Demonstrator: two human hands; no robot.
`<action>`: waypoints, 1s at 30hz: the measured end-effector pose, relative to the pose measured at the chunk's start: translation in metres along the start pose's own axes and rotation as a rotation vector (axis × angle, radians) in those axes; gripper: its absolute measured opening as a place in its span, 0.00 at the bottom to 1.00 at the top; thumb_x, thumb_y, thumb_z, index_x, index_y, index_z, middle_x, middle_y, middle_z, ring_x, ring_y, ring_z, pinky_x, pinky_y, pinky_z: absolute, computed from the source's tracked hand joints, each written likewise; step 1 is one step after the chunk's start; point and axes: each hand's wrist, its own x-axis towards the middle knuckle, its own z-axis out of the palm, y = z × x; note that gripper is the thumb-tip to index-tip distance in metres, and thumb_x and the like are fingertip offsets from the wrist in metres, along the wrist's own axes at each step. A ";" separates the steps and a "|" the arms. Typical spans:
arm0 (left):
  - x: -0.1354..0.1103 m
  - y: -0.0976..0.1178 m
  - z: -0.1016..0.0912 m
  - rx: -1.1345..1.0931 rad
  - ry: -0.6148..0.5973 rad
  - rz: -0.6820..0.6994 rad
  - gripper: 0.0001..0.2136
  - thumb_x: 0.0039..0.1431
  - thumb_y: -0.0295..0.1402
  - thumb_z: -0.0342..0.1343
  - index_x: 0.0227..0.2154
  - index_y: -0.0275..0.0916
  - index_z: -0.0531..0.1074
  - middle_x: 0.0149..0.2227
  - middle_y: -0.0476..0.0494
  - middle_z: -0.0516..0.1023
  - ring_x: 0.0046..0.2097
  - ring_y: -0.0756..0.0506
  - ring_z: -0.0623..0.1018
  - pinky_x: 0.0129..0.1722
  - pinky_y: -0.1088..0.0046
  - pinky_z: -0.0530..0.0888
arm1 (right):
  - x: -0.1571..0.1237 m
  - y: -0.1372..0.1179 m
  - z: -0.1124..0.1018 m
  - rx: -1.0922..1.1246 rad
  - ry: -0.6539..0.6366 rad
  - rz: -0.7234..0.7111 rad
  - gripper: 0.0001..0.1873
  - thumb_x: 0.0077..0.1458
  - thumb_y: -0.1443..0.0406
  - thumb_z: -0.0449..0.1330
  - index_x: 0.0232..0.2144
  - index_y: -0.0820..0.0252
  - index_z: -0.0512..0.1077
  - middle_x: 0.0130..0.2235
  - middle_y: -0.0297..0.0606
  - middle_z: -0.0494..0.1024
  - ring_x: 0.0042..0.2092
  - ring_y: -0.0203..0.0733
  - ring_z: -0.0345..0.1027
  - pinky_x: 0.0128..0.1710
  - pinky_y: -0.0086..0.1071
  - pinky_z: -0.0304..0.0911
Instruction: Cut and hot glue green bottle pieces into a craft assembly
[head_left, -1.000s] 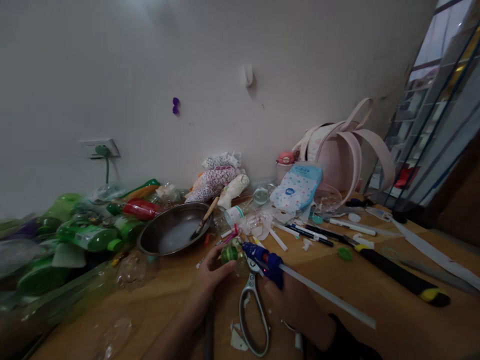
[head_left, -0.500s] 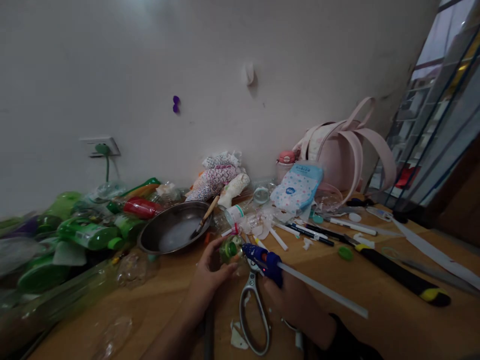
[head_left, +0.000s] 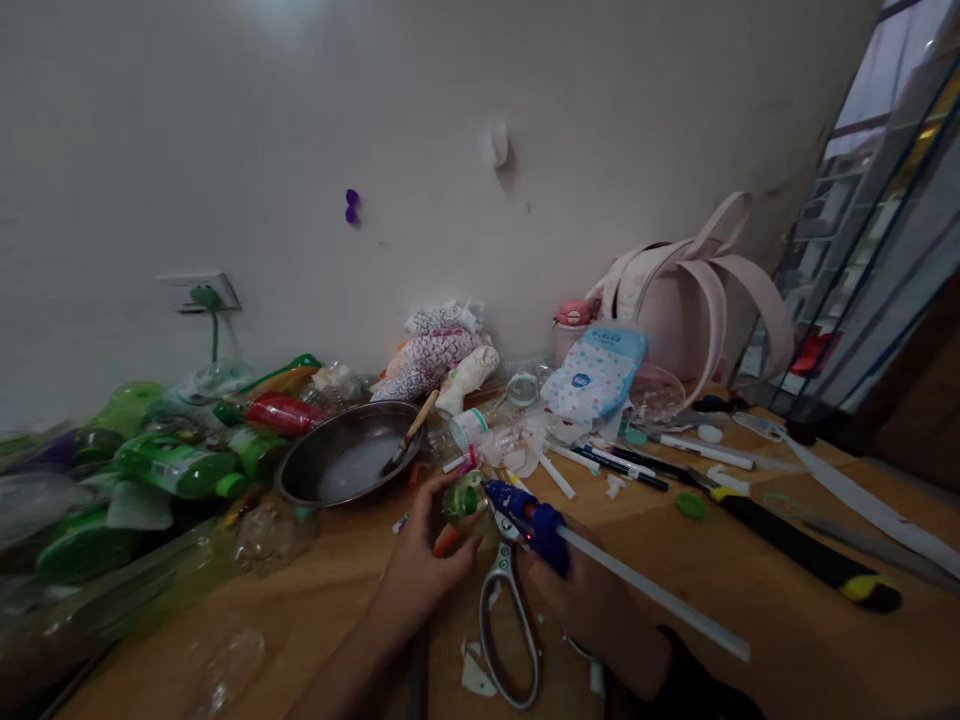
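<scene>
My left hand (head_left: 431, 550) is closed around a small clear plastic bottle piece with a green cap (head_left: 465, 498). In my right hand (head_left: 581, 580) is a blue hot glue gun (head_left: 529, 525), its nozzle pointing left at the bottle piece. A long white glue stick (head_left: 660, 595) sticks out of the gun's back, and a small red light shows on its body. Whether the nozzle touches the plastic I cannot tell. Between my wrists, a pair of scissors (head_left: 510, 630) lies on the wooden table (head_left: 337, 610) with its handles toward me.
Green plastic bottles (head_left: 176, 465) pile up at left beside a metal bowl (head_left: 352, 460) with a brush (head_left: 411, 430) resting in it. To the right lie markers (head_left: 622, 465), a green cap (head_left: 690, 505) and a black-yellow cutting tool (head_left: 802, 545). A pink backpack (head_left: 667, 310) stands behind.
My left hand has turned the bottle piece slightly, and an orange patch now shows between thumb and fingers. The glue gun has barely shifted; its glue stick's end sits slightly lower right.
</scene>
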 end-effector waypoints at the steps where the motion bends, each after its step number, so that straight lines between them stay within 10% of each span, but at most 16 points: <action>1: 0.000 -0.001 0.000 -0.002 -0.005 0.009 0.25 0.46 0.29 0.61 0.48 0.43 0.62 0.52 0.41 0.73 0.55 0.40 0.73 0.58 0.59 0.66 | 0.000 0.000 0.000 0.004 0.004 0.000 0.14 0.48 0.62 0.51 0.35 0.60 0.72 0.36 0.43 0.78 0.39 0.46 0.72 0.40 0.35 0.65; 30: 0.002 -0.003 -0.001 0.013 0.098 0.080 0.23 0.49 0.32 0.63 0.47 0.44 0.62 0.52 0.41 0.72 0.55 0.41 0.73 0.58 0.58 0.65 | -0.001 0.000 -0.003 -0.148 -0.136 0.114 0.23 0.49 0.56 0.50 0.42 0.64 0.72 0.42 0.53 0.77 0.44 0.55 0.71 0.44 0.42 0.62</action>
